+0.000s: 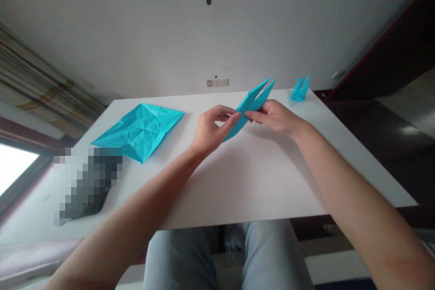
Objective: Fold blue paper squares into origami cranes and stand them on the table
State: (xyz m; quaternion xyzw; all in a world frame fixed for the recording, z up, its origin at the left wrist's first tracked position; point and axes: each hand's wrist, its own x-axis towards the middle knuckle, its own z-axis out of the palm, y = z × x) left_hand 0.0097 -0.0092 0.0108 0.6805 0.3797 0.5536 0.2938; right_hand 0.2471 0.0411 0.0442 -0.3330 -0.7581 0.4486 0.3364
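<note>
A folded piece of turquoise origami paper (247,104) is held up over the white table, tilted, with two narrow points rising to the upper right. My left hand (214,127) pinches its left edge, thumb on the near face. My right hand (273,117) grips its right side, thumb in front and the other fingers partly hidden behind the paper. To the left lies an opened, creased turquoise sheet (144,129), flat on the table. A finished-looking turquoise paper swan (299,90) stands at the far right corner, apart from both hands.
The white table (244,186) reaches the grey wall at its far edge. A dark, pixelated flat object (90,186) rests at the left. Wall sockets (217,83) sit behind the table. A patterned curtain (30,81) hangs at the left.
</note>
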